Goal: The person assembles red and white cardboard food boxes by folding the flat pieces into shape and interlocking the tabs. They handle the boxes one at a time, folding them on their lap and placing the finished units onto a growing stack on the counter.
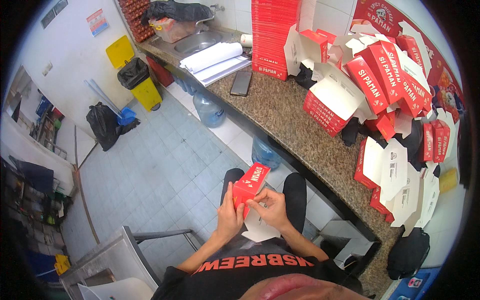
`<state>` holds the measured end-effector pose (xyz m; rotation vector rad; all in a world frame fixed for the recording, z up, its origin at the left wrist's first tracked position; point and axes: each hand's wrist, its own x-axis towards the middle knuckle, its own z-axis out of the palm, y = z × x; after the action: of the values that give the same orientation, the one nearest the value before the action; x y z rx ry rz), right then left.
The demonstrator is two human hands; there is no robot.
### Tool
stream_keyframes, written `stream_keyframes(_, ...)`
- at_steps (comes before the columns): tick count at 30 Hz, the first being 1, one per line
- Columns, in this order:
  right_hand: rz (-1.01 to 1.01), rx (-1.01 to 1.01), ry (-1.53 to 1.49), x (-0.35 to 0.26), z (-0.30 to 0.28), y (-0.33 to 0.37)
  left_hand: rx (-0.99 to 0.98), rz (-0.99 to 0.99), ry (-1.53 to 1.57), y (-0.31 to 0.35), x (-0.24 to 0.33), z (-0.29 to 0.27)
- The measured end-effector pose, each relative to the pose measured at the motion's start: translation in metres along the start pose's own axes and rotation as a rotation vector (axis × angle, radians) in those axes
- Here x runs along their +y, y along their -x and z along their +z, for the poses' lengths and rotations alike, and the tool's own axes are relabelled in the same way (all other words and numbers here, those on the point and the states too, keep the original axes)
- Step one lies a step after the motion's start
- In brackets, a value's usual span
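Observation:
Above my lap I hold a partly folded red cardboard food box (251, 181) with a white inside. My left hand (230, 214) grips its left side, thumb against the near end. My right hand (270, 208) pinches the near right edge, fingers bent around the card. A white flap (261, 228) hangs from the box below my hands, toward my body. Part of the box is hidden behind my fingers.
A granite counter (280, 110) runs along my right. On it stand a tall stack of flat red cartons (272, 40), a heap of folded boxes (385, 75), a phone (241, 83) and papers (215, 60). Water jugs (208, 110) stand under the counter; a yellow bin (145, 95) is further off.

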<state>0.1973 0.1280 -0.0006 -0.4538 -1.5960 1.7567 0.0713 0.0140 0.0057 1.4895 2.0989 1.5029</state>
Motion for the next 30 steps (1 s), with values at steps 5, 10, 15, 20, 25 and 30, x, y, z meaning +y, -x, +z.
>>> stream_keyframes(5,0.242,-0.084,-0.394,-0.037,0.007,-0.019,-0.003,0.02,0.149,0.007,-0.009,0.002)
stream_keyframes(10,-0.087,-0.668,0.416,-0.055,-0.025,-0.014,0.03,-0.627,1.185,-0.006,-0.041,-0.044)
stream_keyframes(15,-0.406,-0.808,1.03,-0.077,-0.026,-0.005,-0.229,-0.96,1.118,0.014,-0.113,-0.08)
stream_keyframes(20,-0.32,-0.035,0.656,-0.028,-0.041,0.033,-0.413,-0.812,0.838,0.036,-0.088,-0.069)
stream_keyframes(25,0.305,0.042,-0.087,0.011,-0.055,0.067,-0.646,-0.463,0.84,0.031,-0.049,-0.064)
stream_keyframes(30,0.34,-0.254,-0.096,0.0,-0.071,0.066,-0.718,-0.565,0.99,0.044,-0.082,-0.07)
